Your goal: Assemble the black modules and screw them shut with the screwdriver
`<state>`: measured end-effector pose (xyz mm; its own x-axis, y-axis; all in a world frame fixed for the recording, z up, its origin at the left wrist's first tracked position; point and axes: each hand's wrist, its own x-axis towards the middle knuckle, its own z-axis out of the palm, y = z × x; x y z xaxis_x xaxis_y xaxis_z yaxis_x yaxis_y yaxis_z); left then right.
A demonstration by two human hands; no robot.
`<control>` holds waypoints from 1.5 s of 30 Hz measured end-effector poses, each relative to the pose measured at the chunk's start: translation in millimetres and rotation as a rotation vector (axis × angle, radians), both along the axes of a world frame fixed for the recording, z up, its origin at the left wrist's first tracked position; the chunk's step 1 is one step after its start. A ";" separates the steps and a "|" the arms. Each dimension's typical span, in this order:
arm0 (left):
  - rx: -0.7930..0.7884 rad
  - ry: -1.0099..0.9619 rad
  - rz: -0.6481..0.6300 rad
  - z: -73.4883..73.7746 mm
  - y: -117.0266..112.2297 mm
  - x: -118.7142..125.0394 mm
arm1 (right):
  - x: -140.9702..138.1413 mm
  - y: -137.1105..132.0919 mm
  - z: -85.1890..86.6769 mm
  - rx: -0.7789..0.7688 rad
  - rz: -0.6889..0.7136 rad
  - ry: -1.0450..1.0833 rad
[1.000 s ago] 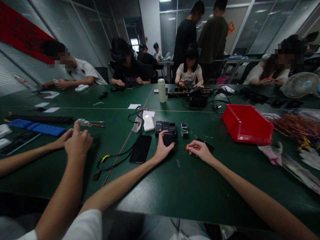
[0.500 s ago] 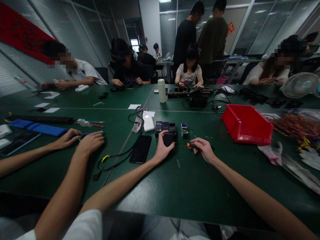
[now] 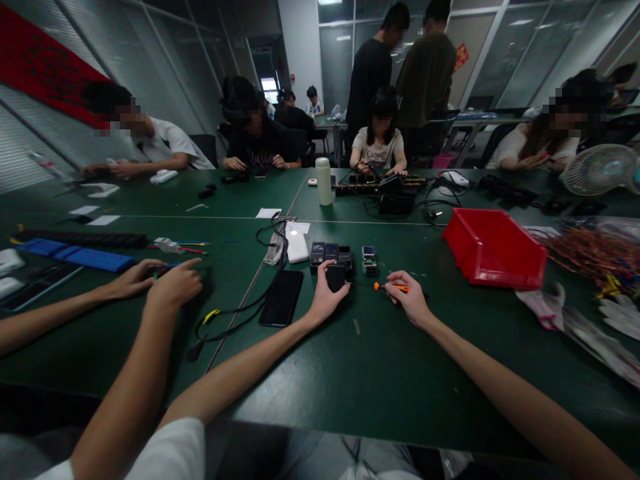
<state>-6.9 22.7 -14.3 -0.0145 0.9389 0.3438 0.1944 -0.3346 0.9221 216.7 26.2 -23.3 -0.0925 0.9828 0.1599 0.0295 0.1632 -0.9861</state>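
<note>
My left hand rests on the green table, fingers closed around a small black box. My right hand pinches an orange-handled screwdriver lying nearly level, its thin tip pointing left at the side of the black box. Just behind the box stand a row of small black modules and a small green circuit unit.
A black phone, a white power bank and a looped black cable lie left of my hand. A neighbour's two hands work at the left. A red bin, coloured wires and gloves sit at the right.
My right hand moved up and away from me with the screwdriver, then turned it level toward the box. The neighbour's hands dropped from a raised grip onto the table.
</note>
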 end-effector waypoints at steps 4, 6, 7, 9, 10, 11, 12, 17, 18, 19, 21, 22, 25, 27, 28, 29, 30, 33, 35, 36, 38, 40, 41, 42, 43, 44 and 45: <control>0.004 0.013 0.022 1.4 -0.8 0.1 | -0.1 -1.4 4.9 0.021 -0.024 0.025; 0.006 0.017 0.026 1.7 -1.0 -0.1 | -0.3 -1.1 4.9 0.022 -0.021 0.031; 0.007 0.016 0.023 1.6 -1.0 -0.2 | -0.5 -0.6 3.9 0.019 -0.022 0.030; 0.009 0.013 0.018 0.9 -0.7 -0.4 | -0.6 0.8 0.4 -0.007 -0.025 0.028; 0.011 0.015 0.020 0.5 -0.5 -0.5 | -0.5 1.4 -1.5 -0.025 -0.029 0.029; 0.013 0.017 0.024 0.1 -0.2 -0.5 | -0.3 2.0 -3.3 -0.039 -0.032 0.031; 0.015 0.020 0.029 -0.2 0.0 -0.6 | 0.0 2.3 -4.7 -0.047 -0.031 0.031; 0.018 0.017 0.027 -0.3 0.4 -0.8 | 1.5 1.5 -4.4 0.003 -0.001 0.041; 0.017 0.015 0.028 -0.3 0.4 -0.8 | 1.8 1.2 -3.6 0.018 0.001 0.046; 0.018 0.013 0.028 -0.3 0.5 -0.9 | 2.0 1.0 -2.9 0.031 0.000 0.049; 0.021 0.008 0.026 -0.9 0.9 -1.1 | 2.2 0.7 -1.9 0.043 0.000 0.049; 0.023 0.006 0.026 -1.5 1.2 -1.2 | 2.3 0.7 -1.7 0.044 -0.001 0.048; 0.024 0.003 0.029 -3.9 2.2 -1.8 | 2.1 0.9 -2.2 0.043 -0.007 0.046; 0.022 -0.004 0.029 -5.7 2.9 -2.4 | 2.0 1.1 -2.9 0.041 -0.010 0.053; 0.019 -0.011 0.028 -6.4 3.2 -2.8 | 2.0 1.2 -3.3 0.037 -0.008 0.060; 0.017 -0.019 0.027 -7.0 3.4 -3.2 | 2.1 1.5 -3.8 0.032 -0.006 0.070; 0.015 -0.028 0.027 -7.5 3.5 -3.6 | 2.2 1.8 -4.2 0.027 -0.009 0.085; 0.002 -0.052 0.022 -8.1 3.7 -4.5 | 2.5 3.1 -5.5 0.016 -0.035 0.139; -0.005 -0.056 0.008 -7.9 3.5 -4.7 | 2.5 3.9 -6.2 0.009 -0.047 0.174; -0.007 -0.057 -0.001 -7.7 3.4 -4.6 | 2.3 4.2 -6.3 0.003 -0.044 0.187; -0.006 -0.064 -0.021 -7.4 3.4 -4.4 | 1.8 4.3 -6.1 -0.002 -0.034 0.206; -0.004 -0.082 -0.049 -7.2 3.7 -4.2 | 1.2 4.3 -5.4 0.003 -0.022 0.213; -0.004 -0.095 -0.066 -7.2 4.0 -4.1 | 1.0 4.2 -5.1 0.008 -0.015 0.212; -0.005 -0.109 -0.081 -7.2 4.3 -4.1 | 0.9 4.1 -4.8 0.012 -0.007 0.207; -0.007 -0.120 -0.094 -7.1 4.5 -4.2 | 0.8 4.1 -4.7 0.015 0.000 0.200; -0.008 -0.129 -0.104 -7.1 4.6 -4.2 | 0.9 4.0 -4.7 0.017 0.008 0.191; -0.010 -0.134 -0.109 -6.9 4.5 -4.2 | 1.1 3.9 -4.7 0.018 0.016 0.179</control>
<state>-11.1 27.2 -21.2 0.0421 0.9409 0.3359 0.0323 -0.3373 0.9408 217.8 30.2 -28.0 -0.0770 0.9782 0.1927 -0.1489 0.1799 -0.9724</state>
